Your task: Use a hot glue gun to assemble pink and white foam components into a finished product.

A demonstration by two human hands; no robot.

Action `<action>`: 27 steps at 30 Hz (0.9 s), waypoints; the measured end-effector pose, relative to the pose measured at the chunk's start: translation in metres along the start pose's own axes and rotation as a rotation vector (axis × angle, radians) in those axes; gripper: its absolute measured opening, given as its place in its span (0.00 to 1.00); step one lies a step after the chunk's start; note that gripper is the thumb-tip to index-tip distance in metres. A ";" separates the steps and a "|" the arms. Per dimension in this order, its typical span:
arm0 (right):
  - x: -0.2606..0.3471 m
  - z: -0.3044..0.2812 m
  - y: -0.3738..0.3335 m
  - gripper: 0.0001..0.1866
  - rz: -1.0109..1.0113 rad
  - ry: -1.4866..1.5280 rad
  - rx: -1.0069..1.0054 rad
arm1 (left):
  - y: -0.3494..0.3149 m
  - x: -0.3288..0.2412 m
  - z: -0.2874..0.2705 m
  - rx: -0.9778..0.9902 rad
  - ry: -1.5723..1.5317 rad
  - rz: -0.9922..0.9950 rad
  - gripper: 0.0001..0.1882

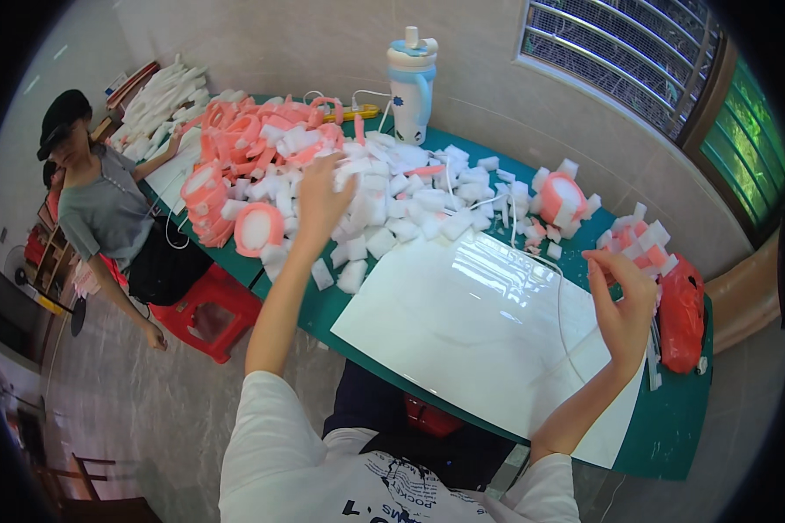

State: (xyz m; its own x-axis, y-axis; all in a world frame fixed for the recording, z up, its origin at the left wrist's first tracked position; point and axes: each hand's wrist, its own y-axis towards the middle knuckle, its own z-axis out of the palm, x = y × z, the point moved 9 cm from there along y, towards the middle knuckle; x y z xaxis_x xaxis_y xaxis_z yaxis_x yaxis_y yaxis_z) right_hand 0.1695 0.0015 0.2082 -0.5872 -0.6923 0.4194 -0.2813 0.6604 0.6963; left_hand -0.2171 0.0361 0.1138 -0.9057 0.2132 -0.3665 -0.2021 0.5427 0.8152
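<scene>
My left hand [325, 199] reaches over a heap of small white foam blocks [427, 202] on the table, its fingers apart and bent down towards the blocks. I see nothing held in it. My right hand [626, 301] is raised above the right part of a glossy white sheet [471, 322]. Its thumb and forefinger come together in a pinch; anything between them is too small to make out. Just beyond it stands a cluster of pink and white foam pieces [641, 240]. Left of the heap lie a pink foam ring with a white centre [258, 229] and a pile of pink foam bands [244, 139].
A white and blue tumbler [412, 91] stands at the back wall. A red plastic bag [681, 314] lies at the table's right end. Pink foam with white blocks [563, 200] sits nearby. White cable crosses the sheet. At left, a person [118, 196] sits on a red stool [208, 309].
</scene>
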 end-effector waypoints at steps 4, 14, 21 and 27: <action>0.019 0.018 -0.005 0.05 -0.051 0.053 0.074 | -0.048 0.082 -0.081 -0.035 0.180 -0.242 0.16; 0.045 0.023 -0.010 0.07 -0.135 0.114 0.111 | -0.201 0.260 -0.137 0.153 0.282 -1.054 0.41; 0.035 0.011 -0.024 0.07 -0.094 0.107 0.168 | -0.171 0.223 -0.084 0.101 -0.403 -1.101 0.18; 0.005 0.017 -0.063 0.08 -0.039 0.043 0.302 | -0.140 0.239 -0.106 -0.270 -0.581 -0.805 0.09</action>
State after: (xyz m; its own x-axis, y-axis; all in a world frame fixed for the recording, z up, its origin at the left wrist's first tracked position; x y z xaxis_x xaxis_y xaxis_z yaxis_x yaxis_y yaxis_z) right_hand 0.1713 -0.0387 0.1572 -0.5407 -0.7265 0.4242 -0.5195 0.6849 0.5108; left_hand -0.4450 -0.0754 -0.0407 -0.1594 0.2659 -0.9507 -0.8114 0.5132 0.2796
